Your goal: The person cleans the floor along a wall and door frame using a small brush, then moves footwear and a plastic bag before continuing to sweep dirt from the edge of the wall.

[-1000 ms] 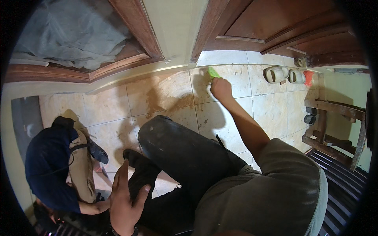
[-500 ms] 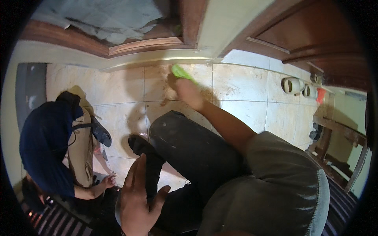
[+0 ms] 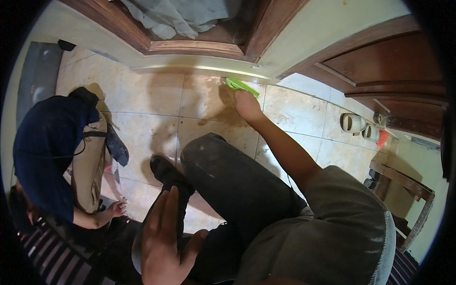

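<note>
Close to the foot of the wall [image 3: 327,31], a green brush [image 3: 241,87] is gripped in the right hand [image 3: 247,105], and its left end is angled toward the wall's bottom edge; whether that edge is touched cannot be told. Beyond the hand, forward reach is bounded by the wall, above which a wooden window frame [image 3: 194,46] is set. Just left of the hand, the tiled floor [image 3: 142,123] is smeared by a brown patch [image 3: 221,102]; farther left, sideways room is left until the path is blocked by a crouching co-worker [image 3: 52,137]. To the hand's right, a longer stretch of streaked tiles is bordered by the door [image 3: 380,61] and ended by pale slippers [image 3: 353,124]. Nearer the body, space is narrowed by the bent knee [image 3: 206,154]. Well back from the right hand, the left hand [image 3: 166,251] is held flat over the legs, its fingers together and its thumb spread; whether a leg is touched cannot be told.
</note>
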{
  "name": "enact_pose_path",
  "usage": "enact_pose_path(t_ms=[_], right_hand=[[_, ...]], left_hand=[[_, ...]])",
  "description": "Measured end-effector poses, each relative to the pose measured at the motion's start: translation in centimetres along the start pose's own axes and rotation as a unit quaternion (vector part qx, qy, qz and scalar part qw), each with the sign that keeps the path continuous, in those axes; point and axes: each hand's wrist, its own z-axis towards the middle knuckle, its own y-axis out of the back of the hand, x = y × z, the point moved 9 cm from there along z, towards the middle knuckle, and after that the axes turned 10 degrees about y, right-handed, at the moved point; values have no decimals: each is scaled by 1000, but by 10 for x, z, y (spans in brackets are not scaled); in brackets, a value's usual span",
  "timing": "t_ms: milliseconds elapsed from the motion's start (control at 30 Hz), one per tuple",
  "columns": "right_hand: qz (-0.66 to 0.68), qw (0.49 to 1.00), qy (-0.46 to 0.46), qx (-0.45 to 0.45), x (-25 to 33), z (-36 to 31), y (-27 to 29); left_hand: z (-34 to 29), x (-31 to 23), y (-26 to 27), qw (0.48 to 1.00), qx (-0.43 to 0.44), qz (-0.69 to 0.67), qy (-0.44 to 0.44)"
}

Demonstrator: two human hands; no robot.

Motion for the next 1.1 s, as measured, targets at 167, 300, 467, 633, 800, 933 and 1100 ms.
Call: enact_pose_path(t_ms=[167, 300, 467, 633, 800, 933, 1100], right_hand=[[10, 982, 144, 125, 1, 19, -72], [-45, 995, 51, 70, -4, -4, -10], [-41, 983, 84, 160, -71, -27, -36], [-7, 998, 54, 31, -97, -20, -12], [53, 996, 40, 62, -3, 22, 2], [62, 991, 64, 98, 8, 47, -62], [-8, 986, 166, -9, 80, 48, -36]], left_hand=[[0, -17, 8, 998, -48, 10, -26], [1, -16, 8, 998, -52, 14, -15], [1, -19, 11, 998, -54, 4, -20], [3, -20, 1, 999, -31, 16, 6], [-2, -21, 8, 998, -63, -5, 6], [-3, -24, 5, 998, -58, -18, -15], [-15, -15, 7, 998, -44, -5, 32]])
